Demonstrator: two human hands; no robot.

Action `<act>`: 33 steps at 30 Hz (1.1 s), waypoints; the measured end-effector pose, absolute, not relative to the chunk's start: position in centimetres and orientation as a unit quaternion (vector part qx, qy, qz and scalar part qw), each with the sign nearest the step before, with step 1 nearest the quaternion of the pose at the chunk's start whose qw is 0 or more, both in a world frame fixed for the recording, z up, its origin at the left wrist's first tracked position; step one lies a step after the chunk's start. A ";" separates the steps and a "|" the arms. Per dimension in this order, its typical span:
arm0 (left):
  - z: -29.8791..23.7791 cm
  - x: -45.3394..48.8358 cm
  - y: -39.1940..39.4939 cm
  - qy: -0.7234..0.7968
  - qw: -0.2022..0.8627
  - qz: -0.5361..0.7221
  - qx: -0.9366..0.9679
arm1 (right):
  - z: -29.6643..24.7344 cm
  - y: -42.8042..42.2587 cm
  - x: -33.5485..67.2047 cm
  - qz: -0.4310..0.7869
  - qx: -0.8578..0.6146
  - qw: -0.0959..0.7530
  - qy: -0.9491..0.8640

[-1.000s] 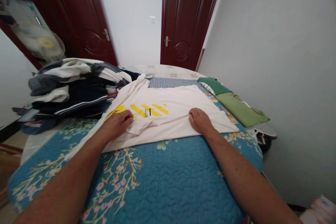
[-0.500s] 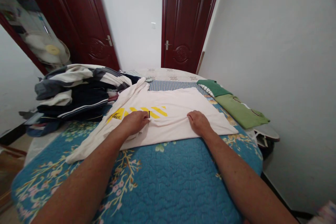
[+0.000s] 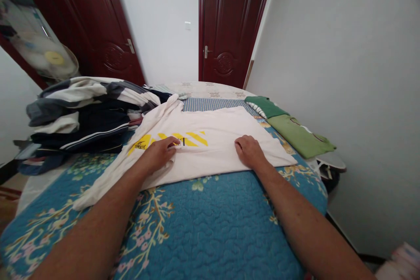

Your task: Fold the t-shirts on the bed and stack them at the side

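Note:
A white T-shirt (image 3: 213,124) with a yellow striped print lies spread on its side across the blue quilted cover. My left hand (image 3: 160,153) is on the shirt at the lower edge of the print, its thumb and forefinger closed on a bit of the fabric. Further right, my right hand (image 3: 249,151) rests on the plain part of the shirt, fingers curled down against the cloth. Its fingertips are partly hidden. One sleeve side of the shirt is bunched and trails toward me at the left.
A heap of dark, grey and white clothes (image 3: 88,116) stands at the left. Green folded garments (image 3: 295,133) lie along the right edge, beside the wall. The blue floral quilted cover (image 3: 210,227) spreads over the table, with a striped cloth (image 3: 213,105) behind the shirt.
My left hand has shifted slightly left, and the raised fold between my hands has flattened. My right hand stays nearly in place. The view has tilted a little downward.

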State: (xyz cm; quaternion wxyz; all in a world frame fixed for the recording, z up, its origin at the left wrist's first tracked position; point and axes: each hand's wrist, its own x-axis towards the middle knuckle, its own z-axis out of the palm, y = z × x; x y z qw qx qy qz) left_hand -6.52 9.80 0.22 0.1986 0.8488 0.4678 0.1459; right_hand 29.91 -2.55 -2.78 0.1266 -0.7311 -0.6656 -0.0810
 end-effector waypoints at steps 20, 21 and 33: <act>4.5 -9.7 8.5 0.482 0.144 0.006 0.864 | -3.5 -4.0 24.1 -0.038 -0.491 0.217 -0.843; 4.4 -9.6 8.3 0.482 0.125 -0.009 0.867 | -3.6 -4.1 24.0 -0.040 -0.500 0.206 -0.840; 5.3 -12.7 9.7 0.406 0.233 0.025 0.883 | -4.2 -3.8 24.9 -0.050 -0.554 0.193 -0.809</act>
